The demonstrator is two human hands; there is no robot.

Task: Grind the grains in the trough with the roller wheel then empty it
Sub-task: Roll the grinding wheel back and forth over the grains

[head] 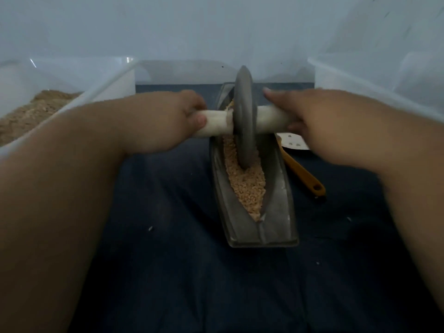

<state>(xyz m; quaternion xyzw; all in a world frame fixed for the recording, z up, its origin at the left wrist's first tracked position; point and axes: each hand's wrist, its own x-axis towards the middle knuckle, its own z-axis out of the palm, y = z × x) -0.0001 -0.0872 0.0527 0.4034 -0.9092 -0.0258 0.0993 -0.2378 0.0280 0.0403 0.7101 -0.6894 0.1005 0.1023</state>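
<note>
Head view, single frame.

- Step in hand: grinding. The roller wheel stands upright on edge in the trough, toward its far half, rim sunk into the grains.
- Left hand: fingers and thumb curled round the left end of the pale axle.
- Right hand: closed over the right end, thumb below. One finger appears straighter, but motion blur leaves this uncertain.
- The grains look coarse and fill the groove up to the near tip. Judged mid-grind, with emptying not yet begun.
- Next move calls for even downward pressure from both hands, the wheel kept vertical and rolled along the groove toward the near end.
- Just right of the trough lies an orange-handled spatula. At left, a clear bin holds brown meal.
- No brand, label or legible writing found.
</note>
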